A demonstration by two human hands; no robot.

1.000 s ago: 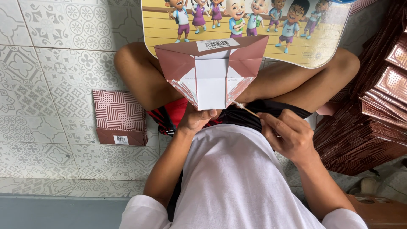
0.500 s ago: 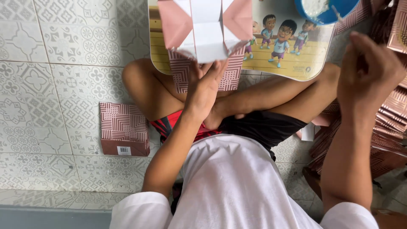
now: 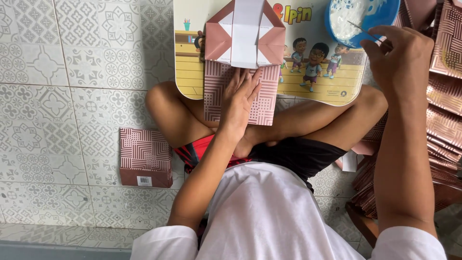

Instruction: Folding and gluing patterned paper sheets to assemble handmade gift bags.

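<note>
Paper bag [image 3: 239,91], flat and brown with a fine white geometric pattern, lies on the cartoon-printed board [image 3: 317,84] across your crossed legs. Its bottom end, on the far side from you, is folded open: a white centre panel flanked by plain reddish-brown triangular flaps. Your left hand [image 3: 239,103] rests flat on the patterned body of the bag, fingers stretched out and close together, pressing it down and gripping nothing. Your right hand [image 3: 402,60] is well to the right of the bag, fingers pinched closed around a thin stick [image 3: 364,30] whose tip reaches into the blue bowl [image 3: 361,17] of white paste at the board's far right corner. On the tiled floor [image 3: 57,96], left of the bag and past your knee, lies a second patterned bag [image 3: 145,156], flat. Right of the bag, beyond your right arm, stacks of flat brown bags [image 3: 445,115] are piled up.
</note>
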